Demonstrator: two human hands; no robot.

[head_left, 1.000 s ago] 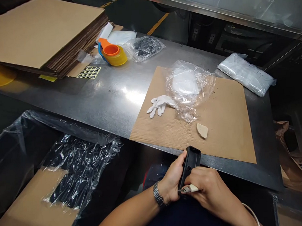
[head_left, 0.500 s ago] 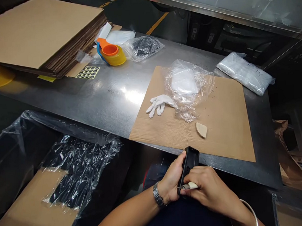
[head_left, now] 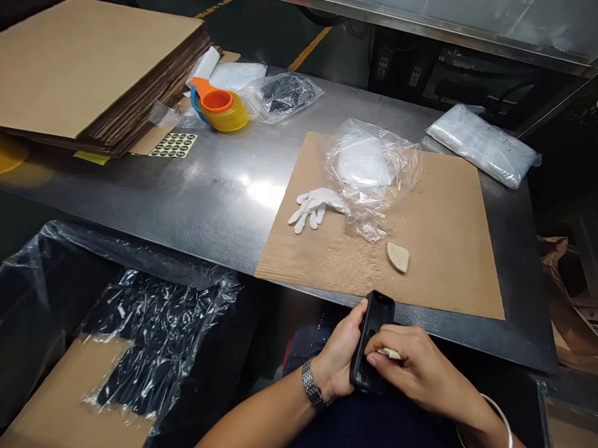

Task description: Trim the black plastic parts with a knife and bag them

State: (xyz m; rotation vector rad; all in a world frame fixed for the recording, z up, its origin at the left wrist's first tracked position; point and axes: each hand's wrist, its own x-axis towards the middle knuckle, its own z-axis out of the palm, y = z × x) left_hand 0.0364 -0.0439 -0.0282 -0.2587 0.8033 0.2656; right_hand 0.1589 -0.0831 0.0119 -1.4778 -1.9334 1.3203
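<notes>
Our left hand (head_left: 342,355) clasps an open black case (head_left: 370,333) just before the cardboard sheet (head_left: 444,257); our right hand (head_left: 417,364) pinches a pale-handled tool (head_left: 392,354) over that case, tip hidden. We seem to be scraping inside; the next stroke probably wants steadiness clear of the sheet's edge, more room being right of the tan wedge (head_left: 398,258).

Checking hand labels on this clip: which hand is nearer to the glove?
Left. The left hand, holding the black case, is on the person's side of the glove, slightly right; the right hand is also on that side, but farther right.
</notes>
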